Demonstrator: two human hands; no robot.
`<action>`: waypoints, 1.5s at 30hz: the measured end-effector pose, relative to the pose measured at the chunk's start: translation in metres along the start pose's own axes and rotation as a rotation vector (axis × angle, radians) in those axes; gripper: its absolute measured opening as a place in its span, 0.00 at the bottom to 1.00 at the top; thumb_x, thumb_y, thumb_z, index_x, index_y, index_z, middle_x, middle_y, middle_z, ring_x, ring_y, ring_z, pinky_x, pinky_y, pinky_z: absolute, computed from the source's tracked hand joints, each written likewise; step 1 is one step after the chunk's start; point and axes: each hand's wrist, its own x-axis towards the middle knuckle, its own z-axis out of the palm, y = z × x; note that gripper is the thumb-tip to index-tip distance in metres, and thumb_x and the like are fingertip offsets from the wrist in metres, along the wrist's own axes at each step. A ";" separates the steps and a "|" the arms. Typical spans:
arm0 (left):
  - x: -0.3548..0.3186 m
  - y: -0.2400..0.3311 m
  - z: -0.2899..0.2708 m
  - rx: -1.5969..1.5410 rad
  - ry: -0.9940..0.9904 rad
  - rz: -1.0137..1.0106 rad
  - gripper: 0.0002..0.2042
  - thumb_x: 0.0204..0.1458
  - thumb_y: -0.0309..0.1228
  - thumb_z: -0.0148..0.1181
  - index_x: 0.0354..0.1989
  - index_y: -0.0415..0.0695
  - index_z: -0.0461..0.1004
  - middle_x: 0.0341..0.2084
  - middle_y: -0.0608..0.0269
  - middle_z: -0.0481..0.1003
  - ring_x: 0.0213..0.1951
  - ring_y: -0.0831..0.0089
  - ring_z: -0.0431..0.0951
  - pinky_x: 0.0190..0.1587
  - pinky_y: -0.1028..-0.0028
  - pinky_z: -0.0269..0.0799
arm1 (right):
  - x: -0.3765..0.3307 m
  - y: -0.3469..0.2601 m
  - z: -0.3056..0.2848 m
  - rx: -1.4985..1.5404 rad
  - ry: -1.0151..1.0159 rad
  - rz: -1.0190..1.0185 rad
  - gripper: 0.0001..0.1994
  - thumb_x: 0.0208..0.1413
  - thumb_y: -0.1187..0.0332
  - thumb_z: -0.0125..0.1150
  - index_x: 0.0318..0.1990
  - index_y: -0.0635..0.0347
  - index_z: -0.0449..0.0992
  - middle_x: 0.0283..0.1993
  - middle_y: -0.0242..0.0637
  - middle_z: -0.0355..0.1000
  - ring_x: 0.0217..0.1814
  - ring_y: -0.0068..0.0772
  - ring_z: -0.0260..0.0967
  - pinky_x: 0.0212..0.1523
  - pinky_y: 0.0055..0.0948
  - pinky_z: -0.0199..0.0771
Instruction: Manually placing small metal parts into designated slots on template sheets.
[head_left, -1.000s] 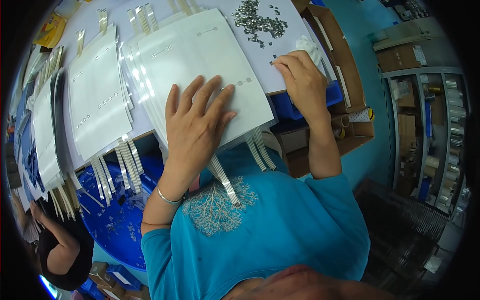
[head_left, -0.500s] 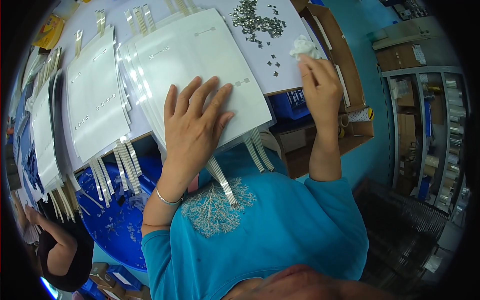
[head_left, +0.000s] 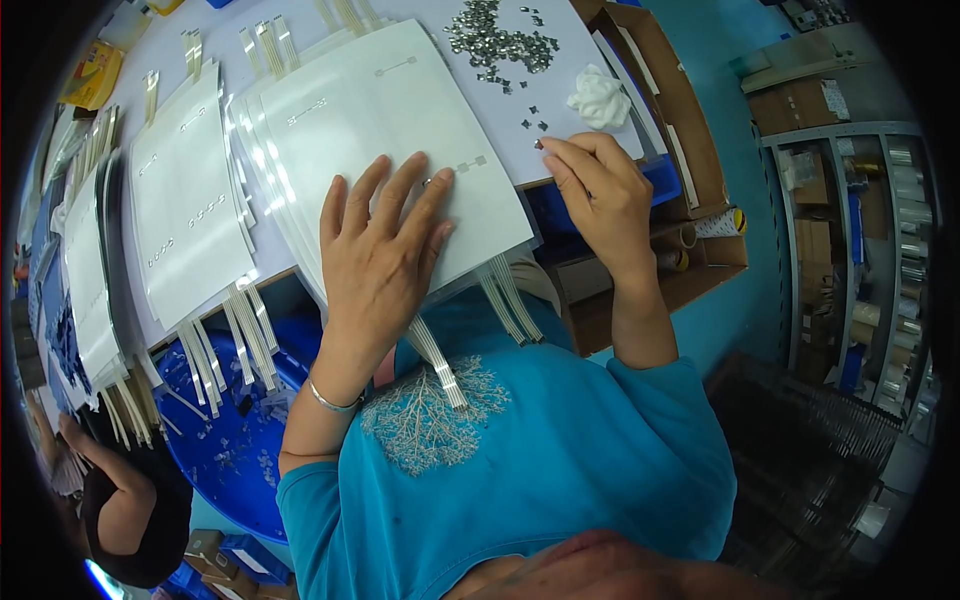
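My left hand (head_left: 380,240) lies flat with fingers spread on the top sheet of a stack of white plastic sheets with printed traces (head_left: 350,120). Striped flat ribbon tails (head_left: 440,365) hang from the stack's near edge. A tiny dark spot, perhaps a metal piece, shows beside my left index fingertip. My right hand (head_left: 610,200) is at the table's right, thumb and forefinger pinched on a small shiny metal piece (head_left: 539,145). Just beyond it are a few loose pieces, with a large pile of metal pieces (head_left: 500,45) farther back. A crumpled white wad (head_left: 600,98) sits beside my right hand.
More stacks of white sheets (head_left: 190,200) lie to the left. A blue tub (head_left: 230,450) with scraps stands below the table edge. Cardboard trays (head_left: 690,130) and a blue bin (head_left: 660,182) border the right side. Another person's arm (head_left: 115,470) shows at lower left.
My right hand has left the white wad and moved left and nearer, now pinching a metal piece. My left hand stays on the sheet, shifted slightly left in the picture.
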 end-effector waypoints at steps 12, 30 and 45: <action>-0.002 -0.006 -0.003 -0.062 0.006 -0.011 0.28 0.64 0.45 0.67 0.71 0.51 0.74 0.69 0.65 0.75 0.72 0.60 0.71 0.79 0.48 0.55 | 0.001 0.009 -0.014 -0.087 -0.066 0.036 0.08 0.63 0.73 0.72 0.48 0.58 0.89 0.41 0.33 0.80 0.36 0.30 0.78 0.36 0.29 0.77; -0.006 -0.010 -0.003 -0.116 0.029 -0.019 0.27 0.62 0.45 0.68 0.69 0.52 0.75 0.69 0.64 0.75 0.73 0.60 0.70 0.79 0.47 0.54 | 0.004 0.010 -0.019 -0.126 -0.122 -0.029 0.08 0.63 0.74 0.71 0.48 0.59 0.89 0.43 0.35 0.81 0.39 0.31 0.79 0.38 0.28 0.78; -0.008 -0.012 0.002 -0.105 0.042 -0.009 0.27 0.62 0.45 0.68 0.68 0.51 0.75 0.69 0.64 0.74 0.73 0.60 0.70 0.79 0.47 0.54 | 0.004 0.021 -0.017 0.115 -0.067 0.163 0.06 0.59 0.77 0.75 0.43 0.63 0.86 0.45 0.33 0.83 0.31 0.19 0.71 0.33 0.22 0.73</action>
